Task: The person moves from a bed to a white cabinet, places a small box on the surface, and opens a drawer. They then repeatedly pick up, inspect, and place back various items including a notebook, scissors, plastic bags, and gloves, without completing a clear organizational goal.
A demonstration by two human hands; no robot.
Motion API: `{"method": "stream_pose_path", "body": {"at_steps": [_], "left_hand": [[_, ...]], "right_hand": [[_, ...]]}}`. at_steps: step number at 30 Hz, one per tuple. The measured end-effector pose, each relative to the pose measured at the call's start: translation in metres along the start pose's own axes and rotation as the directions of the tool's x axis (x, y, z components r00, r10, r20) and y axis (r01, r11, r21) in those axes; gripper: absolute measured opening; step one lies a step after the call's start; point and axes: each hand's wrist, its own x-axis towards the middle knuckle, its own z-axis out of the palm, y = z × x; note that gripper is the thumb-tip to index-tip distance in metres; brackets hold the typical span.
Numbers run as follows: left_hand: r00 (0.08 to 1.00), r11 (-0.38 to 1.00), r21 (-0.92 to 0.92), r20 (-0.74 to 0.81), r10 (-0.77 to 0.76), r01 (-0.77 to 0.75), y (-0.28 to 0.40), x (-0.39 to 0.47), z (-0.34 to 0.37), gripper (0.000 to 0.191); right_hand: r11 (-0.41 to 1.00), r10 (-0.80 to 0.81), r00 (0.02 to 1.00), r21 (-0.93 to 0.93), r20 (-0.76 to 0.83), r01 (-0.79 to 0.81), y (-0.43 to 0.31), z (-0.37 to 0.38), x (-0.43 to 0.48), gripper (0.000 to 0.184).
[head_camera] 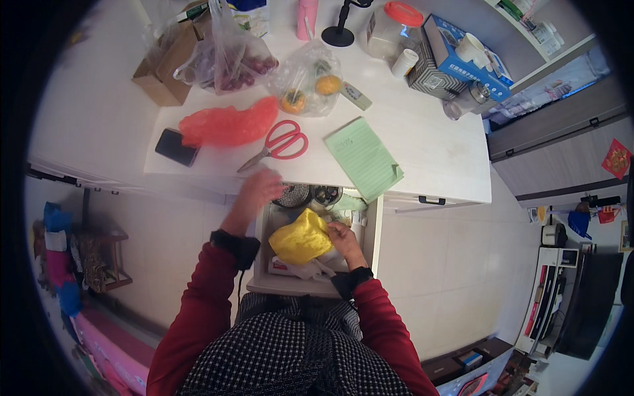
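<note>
My right hand pinches the right edge of a crumpled yellow plastic bag. The bag rests over the contents of a pulled-out white drawer. Blurred by motion, my left hand hovers over the drawer's left rear corner and appears to hold nothing. Just beyond it on the desktop lie red-handled scissors, their blades pointing toward that hand. Inside the drawer, a coiled grey object and a round container sit at the back. A whitish plastic bag is at the front.
On the white desk are a red plastic bag, a smartphone, a green lined notepad and a remote control. Farther back stand bagged orange fruit, bagged grapes, a cardboard box and a red-lidded jar.
</note>
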Motion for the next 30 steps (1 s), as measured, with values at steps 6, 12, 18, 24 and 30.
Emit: {"method": "stream_pose_path", "body": {"at_steps": [6,12,18,24,30], "left_hand": [[0.934,0.473,0.876,0.244,-0.261,-0.097,-0.08,-0.035,0.038,0.026],[0.788,0.332,0.859,0.498,-0.362,-0.39,-0.106,-0.061,0.051,0.027],[0.791,0.332,0.857,0.501,-0.351,-0.395,-0.106,-0.061,0.055,0.029],[0.805,0.334,0.84,0.522,-0.282,-0.428,-0.109,-0.064,0.052,0.03],[0.803,0.323,0.844,0.519,-0.292,-0.428,-0.111,-0.065,0.054,0.029]], "right_hand": [[0.955,-0.234,0.972,-0.181,0.026,0.234,-0.017,0.005,-0.03,0.021],[0.869,-0.179,0.976,-0.486,-0.121,0.099,-0.03,-0.007,-0.021,0.039],[0.519,-0.613,0.788,-0.722,0.059,0.458,-0.04,0.016,0.003,0.043],[0.92,0.013,0.993,-0.387,-0.119,-0.058,-0.039,-0.011,0.001,0.027],[0.651,-0.469,0.849,-0.745,-0.244,0.145,-0.046,-0.037,-0.014,0.034]]}}
